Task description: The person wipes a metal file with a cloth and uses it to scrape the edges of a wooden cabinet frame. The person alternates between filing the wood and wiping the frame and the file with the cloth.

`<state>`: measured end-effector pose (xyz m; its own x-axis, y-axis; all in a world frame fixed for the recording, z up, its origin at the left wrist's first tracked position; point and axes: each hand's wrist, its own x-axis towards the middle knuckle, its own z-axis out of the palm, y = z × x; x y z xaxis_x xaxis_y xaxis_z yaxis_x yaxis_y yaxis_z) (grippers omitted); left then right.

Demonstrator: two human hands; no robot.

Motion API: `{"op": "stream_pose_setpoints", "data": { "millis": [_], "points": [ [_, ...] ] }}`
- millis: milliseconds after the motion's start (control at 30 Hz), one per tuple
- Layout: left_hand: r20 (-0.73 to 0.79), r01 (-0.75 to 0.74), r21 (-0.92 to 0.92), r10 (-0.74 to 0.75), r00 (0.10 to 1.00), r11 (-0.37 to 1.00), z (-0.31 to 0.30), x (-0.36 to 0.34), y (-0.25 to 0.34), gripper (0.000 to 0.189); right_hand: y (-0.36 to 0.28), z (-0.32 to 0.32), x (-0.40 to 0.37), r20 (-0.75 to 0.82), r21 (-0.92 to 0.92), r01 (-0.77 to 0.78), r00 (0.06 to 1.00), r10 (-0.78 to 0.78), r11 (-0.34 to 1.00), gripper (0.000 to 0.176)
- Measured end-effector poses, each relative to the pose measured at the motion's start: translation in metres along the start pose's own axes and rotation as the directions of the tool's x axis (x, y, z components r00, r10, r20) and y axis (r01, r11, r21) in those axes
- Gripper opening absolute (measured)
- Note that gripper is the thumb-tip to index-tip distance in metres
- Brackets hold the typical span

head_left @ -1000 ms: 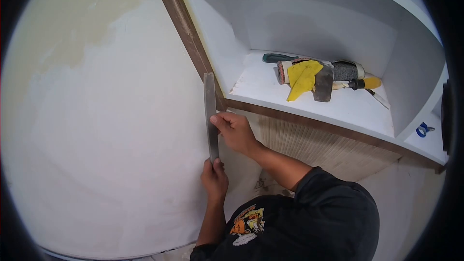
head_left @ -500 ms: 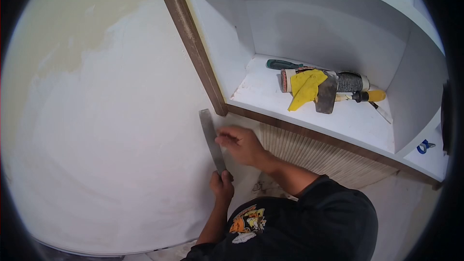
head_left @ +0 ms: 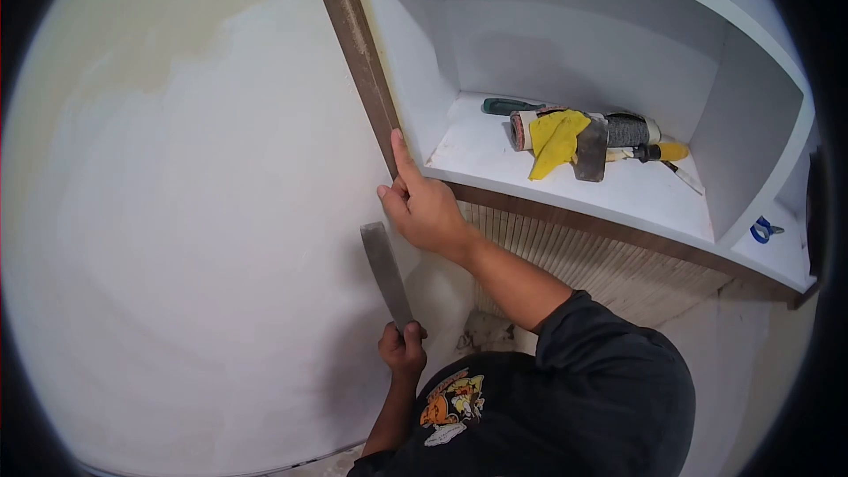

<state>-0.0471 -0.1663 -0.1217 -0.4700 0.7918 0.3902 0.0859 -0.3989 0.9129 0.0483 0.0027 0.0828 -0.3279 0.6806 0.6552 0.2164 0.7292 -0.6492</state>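
My left hand (head_left: 403,349) is closed round the lower end of a long grey metal blade (head_left: 386,272), which points up in front of the white wall (head_left: 203,230). My right hand (head_left: 422,209) is raised above the blade and apart from it. Its index finger is stretched out against the brown wooden trim (head_left: 358,53), near the trim's lower end, and the thumb stands away to the left. Nothing shows in this hand.
On the white shelf (head_left: 481,155) to the right lie a yellow cloth (head_left: 555,143), a dark flat blade (head_left: 592,150), a roll, a green-handled tool (head_left: 512,106) and a yellow-handled tool (head_left: 667,152). A blue item (head_left: 761,230) sits farther right. Ribbed panelling (head_left: 565,252) runs below.
My right hand has moved up from beside the blade to the wooden trim, with its index finger now extended. My left hand still grips the blade, slightly lower in view.
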Motion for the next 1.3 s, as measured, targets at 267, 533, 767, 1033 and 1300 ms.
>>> {"op": "stream_pose_setpoints", "data": {
  "millis": [267, 533, 767, 1033, 1300],
  "points": [
    [0.049, -0.017, 0.01, 0.017, 0.999, 1.0, -0.017, 0.0, -0.002, 0.024, 0.018, 0.019, -0.023, -0.076, -0.014, -0.011, 0.997, 0.01, 1.0, 0.08],
    [0.079, -0.057, 0.012, 0.056, 0.995, 0.998, -0.031, -0.001, -0.008, 0.026, 0.027, 0.025, -0.048, -0.044, -0.136, -0.11, 0.993, 0.105, 0.985, 0.079],
    [0.099, -0.043, 0.054, 0.037, 0.994, 0.998, -0.04, -0.004, -0.002, 0.026, 0.021, 0.016, -0.05, -0.078, -0.133, -0.136, 0.989, 0.127, 0.982, 0.082],
    [0.1, 0.028, -0.089, -0.019, 0.995, 0.996, -0.041, -0.012, -0.005, 0.018, 0.025, 0.024, -0.038, -0.028, -0.153, -0.199, 0.98, 0.197, 0.968, 0.08],
    [0.074, 0.018, -0.151, -0.006, 0.997, 0.988, -0.022, -0.005, -0.006, 0.015, 0.015, -0.016, -0.085, 0.151, -0.16, -0.24, 0.953, 0.264, 0.957, 0.03]
  ]
}}
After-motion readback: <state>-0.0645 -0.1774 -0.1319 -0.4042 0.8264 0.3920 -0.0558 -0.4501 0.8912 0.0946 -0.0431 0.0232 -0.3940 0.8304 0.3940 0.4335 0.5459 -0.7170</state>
